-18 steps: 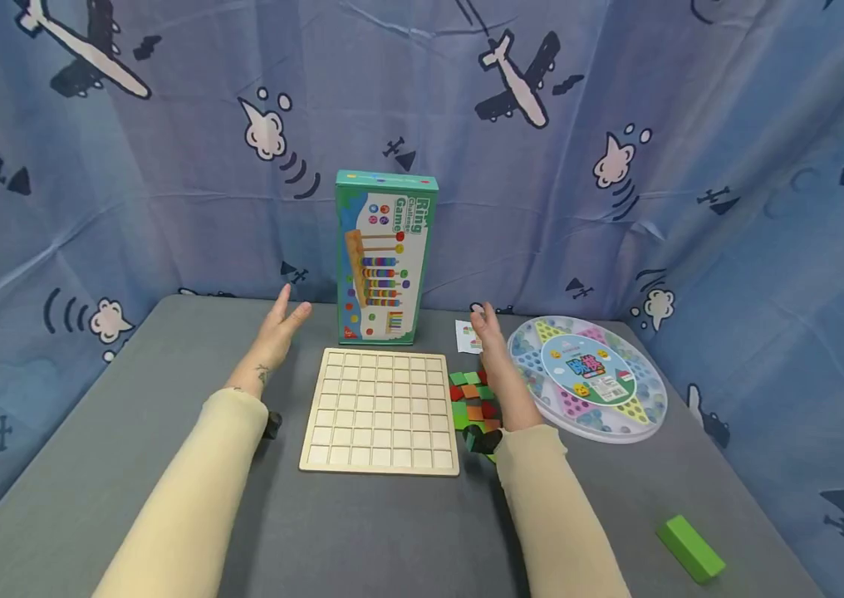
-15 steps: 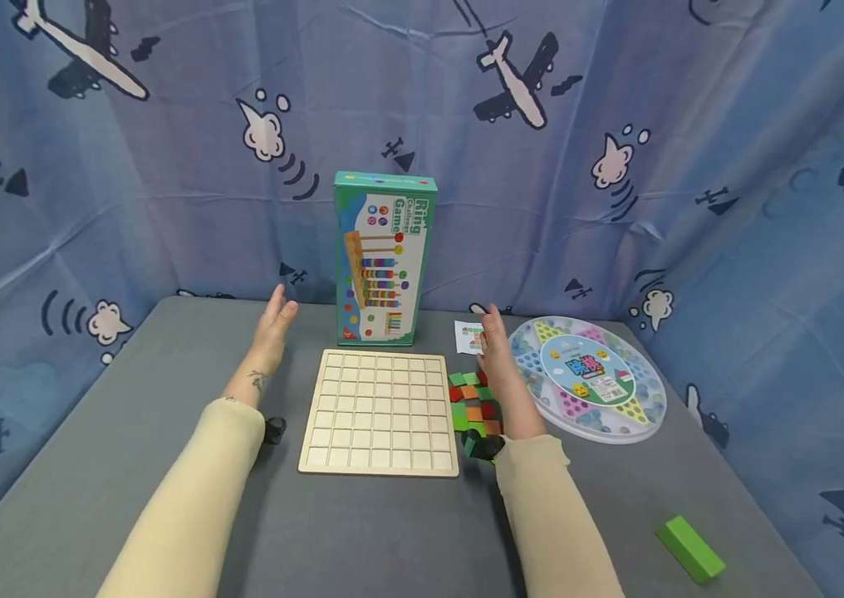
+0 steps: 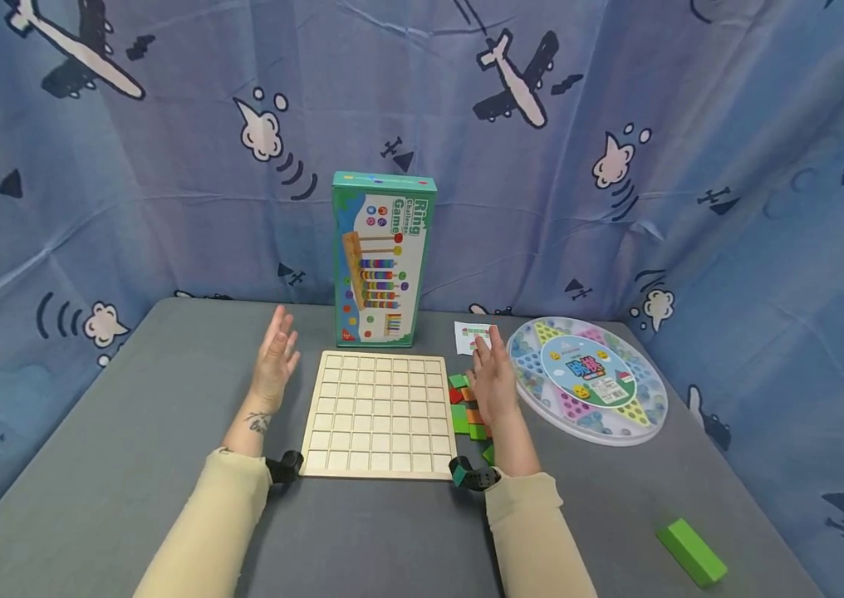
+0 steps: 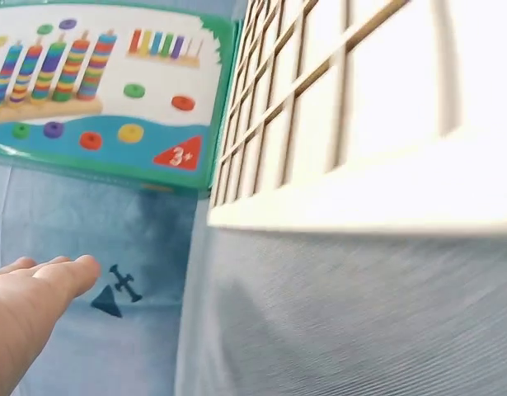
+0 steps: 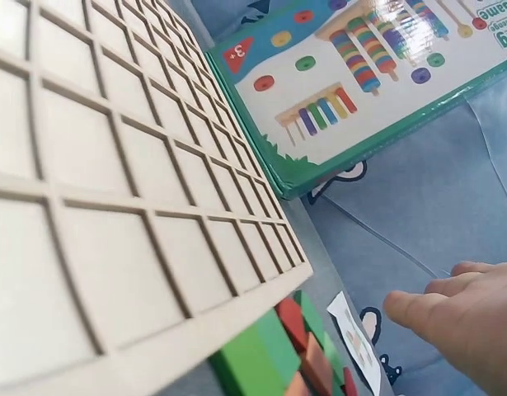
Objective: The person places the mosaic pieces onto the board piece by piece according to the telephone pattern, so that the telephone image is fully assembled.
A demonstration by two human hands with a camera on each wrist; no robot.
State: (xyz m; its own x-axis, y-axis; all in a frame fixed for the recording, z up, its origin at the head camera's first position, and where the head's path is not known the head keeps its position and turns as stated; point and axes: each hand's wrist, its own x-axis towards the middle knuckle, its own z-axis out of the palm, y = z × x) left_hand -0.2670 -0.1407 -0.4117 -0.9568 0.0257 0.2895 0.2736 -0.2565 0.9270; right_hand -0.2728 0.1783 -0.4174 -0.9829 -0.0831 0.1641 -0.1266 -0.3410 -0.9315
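Observation:
My left hand (image 3: 272,365) is raised beside the left edge of a pale wooden grid board (image 3: 380,414), its fingers extended and nothing in them. On the other side, my right hand (image 3: 495,384) hovers over the small coloured blocks (image 3: 459,419) by the board's right edge, also holding nothing. Those blocks are green, red and orange, and the right hand and wrist partly hide them in the head view. Square recesses cover the board, all of them bare. From the right wrist view, the green block (image 5: 261,355) lies right along the board's rim.
A green Ring Challenge Game box (image 3: 385,262) stands upright behind the board. Past the right hand lie a small printed card (image 3: 469,337) and a round Chinese checkers board (image 3: 588,378). One long green block (image 3: 692,552) sits at the front right. A patterned curtain (image 3: 190,149) encloses the table.
Both hands have drawn back slightly toward the body, the wrists coming a little closer together. The palms have turned more toward the head camera. Objects on the table stay put.

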